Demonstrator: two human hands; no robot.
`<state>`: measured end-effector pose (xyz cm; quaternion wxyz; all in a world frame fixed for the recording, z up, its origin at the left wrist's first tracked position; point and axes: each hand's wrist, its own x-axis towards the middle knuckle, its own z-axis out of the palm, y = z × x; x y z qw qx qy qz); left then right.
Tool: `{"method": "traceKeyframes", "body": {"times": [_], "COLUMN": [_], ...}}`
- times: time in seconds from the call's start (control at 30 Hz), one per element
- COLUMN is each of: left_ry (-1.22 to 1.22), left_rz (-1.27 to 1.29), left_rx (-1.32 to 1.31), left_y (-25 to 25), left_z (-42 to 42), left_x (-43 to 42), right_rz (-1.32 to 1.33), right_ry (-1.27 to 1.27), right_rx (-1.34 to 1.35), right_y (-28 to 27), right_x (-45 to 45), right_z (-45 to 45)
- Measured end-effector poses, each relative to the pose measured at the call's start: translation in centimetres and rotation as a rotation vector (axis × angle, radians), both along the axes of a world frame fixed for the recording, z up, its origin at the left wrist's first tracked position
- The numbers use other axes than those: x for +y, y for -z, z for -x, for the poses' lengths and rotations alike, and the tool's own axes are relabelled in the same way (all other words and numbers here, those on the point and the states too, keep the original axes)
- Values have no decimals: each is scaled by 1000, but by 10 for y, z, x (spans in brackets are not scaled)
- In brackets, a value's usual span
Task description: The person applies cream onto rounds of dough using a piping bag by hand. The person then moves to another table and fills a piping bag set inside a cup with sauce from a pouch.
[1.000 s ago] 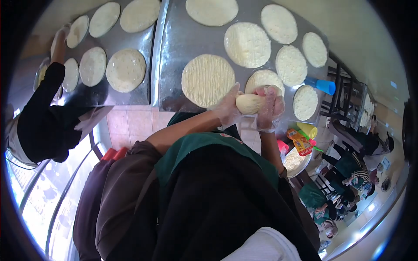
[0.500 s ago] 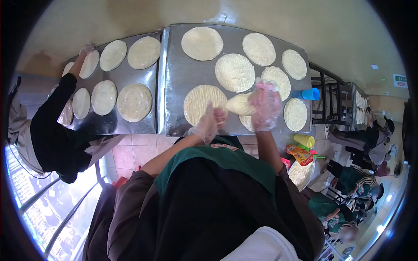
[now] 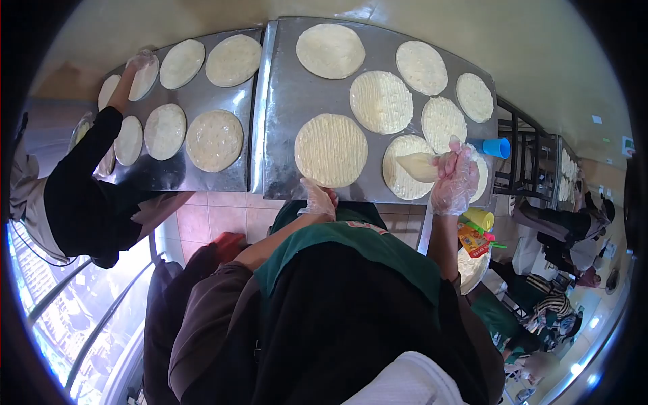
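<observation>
Your right hand point(image 3: 455, 179), in a clear glove, is closed around the piping bag point(image 3: 417, 167), whose narrow end points left, toward your other hand, over the ridged dough round point(image 3: 405, 183) just left of your grip; you cannot tell whether the tip touches it. Your left hand point(image 3: 318, 200), also gloved, is loosely open at the near edge of the bench point(image 3: 282, 115), fingers a little bent and nothing visible in them, well apart from the bag. Just beyond that hand lies a large striped round point(image 3: 331, 150). Another round point(image 3: 482, 181) is partly hidden by your right hand, and a blue cup point(image 3: 497, 148) lies just right of it. Farther ahead of your hands are five more rounds, all coated pale. Nearer you, below your right hand, are a yellow container point(image 3: 479, 218), an orange packet point(image 3: 472, 241) and a bowl point(image 3: 472, 271). Far to your left, a co-worker's gloved hand point(image 3: 140, 59) is at a round on the second bench point(image 3: 202, 100).
</observation>
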<state>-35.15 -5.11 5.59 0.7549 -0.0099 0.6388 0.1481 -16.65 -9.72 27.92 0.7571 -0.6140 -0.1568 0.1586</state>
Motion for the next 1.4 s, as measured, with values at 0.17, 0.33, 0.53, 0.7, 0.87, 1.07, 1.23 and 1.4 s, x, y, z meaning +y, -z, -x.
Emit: {"method": "traceKeyframes", "body": {"times": [0.17, 0.33, 0.53, 0.7, 0.87, 1.07, 1.23, 1.4], "left_ry": [375, 767, 1239, 1221, 1467, 1321, 1743, 2179], "left_rz": [-251, -1392, -1355, -1205, -1266, -1881, -1857, -1921], "left_rx": [424, 1030, 618, 610, 809, 971, 887, 721], "left_y": [-1, 0, -4, -12, -19, -60, -84, -25], "left_z": [15, 17, -34, -28, -38, -148, -273, -340], "left_x": [-2, 75, 164, 130, 125, 236, 334, 366], "right_rz": [19, 29, 2, -5, 20, -32, 0, 63], "right_ry": [-16, -56, -79, -35, 1, 20, 26, 68], "right_rx": [39, 7, 28, 69, 73, 90, 131, 156], "right_y": [1, 2, -1, 6, 8, 3, 0, 12], "right_x": [-5, -15, -10, -20, -22, -24, -22, -29], "right_z": [2, -11, -12, -15, -23, -40, -60, -96]}}
